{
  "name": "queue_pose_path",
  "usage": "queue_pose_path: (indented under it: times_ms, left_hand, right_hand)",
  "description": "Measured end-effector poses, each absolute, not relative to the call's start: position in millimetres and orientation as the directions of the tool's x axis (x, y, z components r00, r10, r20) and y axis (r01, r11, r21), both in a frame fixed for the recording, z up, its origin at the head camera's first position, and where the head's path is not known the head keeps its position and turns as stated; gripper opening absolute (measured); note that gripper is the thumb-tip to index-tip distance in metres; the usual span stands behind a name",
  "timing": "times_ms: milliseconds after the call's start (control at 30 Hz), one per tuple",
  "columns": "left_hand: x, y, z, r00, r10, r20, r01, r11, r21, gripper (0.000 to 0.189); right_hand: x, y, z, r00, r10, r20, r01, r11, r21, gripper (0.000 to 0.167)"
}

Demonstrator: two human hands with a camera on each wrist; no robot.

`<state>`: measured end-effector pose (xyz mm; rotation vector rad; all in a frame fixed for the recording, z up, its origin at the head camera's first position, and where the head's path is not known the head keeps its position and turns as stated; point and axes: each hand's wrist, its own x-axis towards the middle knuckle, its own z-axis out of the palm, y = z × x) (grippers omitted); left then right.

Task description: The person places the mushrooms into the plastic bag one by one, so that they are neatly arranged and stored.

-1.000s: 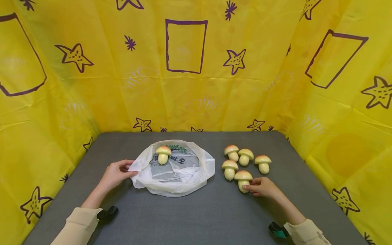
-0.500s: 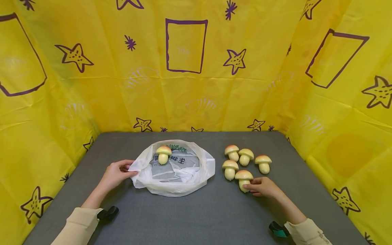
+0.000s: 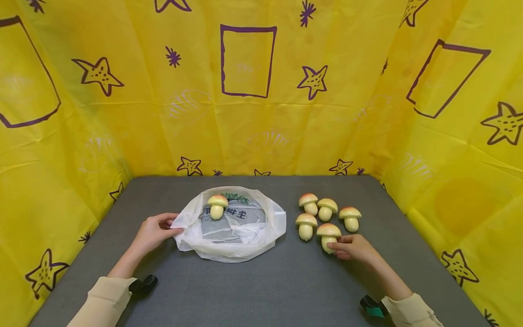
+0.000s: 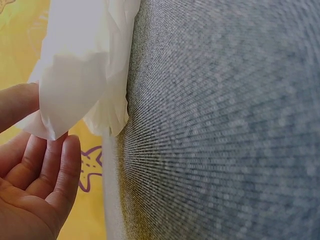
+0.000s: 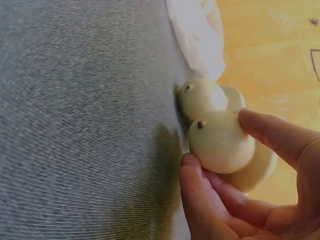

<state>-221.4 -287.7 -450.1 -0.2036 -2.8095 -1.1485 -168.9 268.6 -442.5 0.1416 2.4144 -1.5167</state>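
A white plastic bag lies with its mouth spread wide, and one toy mushroom rests inside near its back left. The left hand pinches the bag's left rim; in the left wrist view the thin white plastic passes between thumb and fingers. At the right, the right hand grips another mushroom by its pale stem, with the cap pointing away. Seen from the right wrist, that mushroom's rounded stem end sits between thumb and fingertips, and a shadow falls on the cloth beneath.
Several more mushrooms lie in a loose group beyond the right hand, among them a front-left one and a right one. Grey cloth covers the table. Yellow patterned curtains enclose its back and sides.
The right hand has moved slightly up and to the right with the mushroom, which now stands a little farther from the front-left one. The left hand and the bag look unchanged.
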Motion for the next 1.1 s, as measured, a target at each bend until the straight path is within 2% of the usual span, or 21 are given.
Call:
queue_pose_path:
  times_ms: [100,300,600,900,1100]
  left_hand:
    - [-222,-288,-451,-0.986,0.081,0.143,0.158,0.705,0.691,0.047]
    - [-222,-288,-450,-0.985,0.086,0.149,0.166,0.705,0.69,0.048]
    - [-221,-288,-451,-0.984,0.085,0.159,0.173,0.703,0.69,0.047]
    - [-221,-288,-451,-0.982,0.086,0.169,0.179,0.707,0.684,0.045]
    - [-221,-288,-451,-0.979,0.086,0.183,0.189,0.704,0.684,0.044]
  right_hand:
    - [-170,269,-440,-0.955,-0.06,-0.289,0.235,0.438,-0.868,0.045]
    - [-173,272,-433,-0.959,-0.047,-0.281,0.227,0.472,-0.852,0.043]
    - [-178,270,-420,-0.964,-0.058,-0.259,0.208,0.441,-0.873,0.051]
    - [-185,264,-406,-0.97,-0.068,-0.232,0.184,0.413,-0.892,0.044]
    - [-191,260,-397,-0.971,-0.077,-0.227,0.175,0.418,-0.891,0.049]
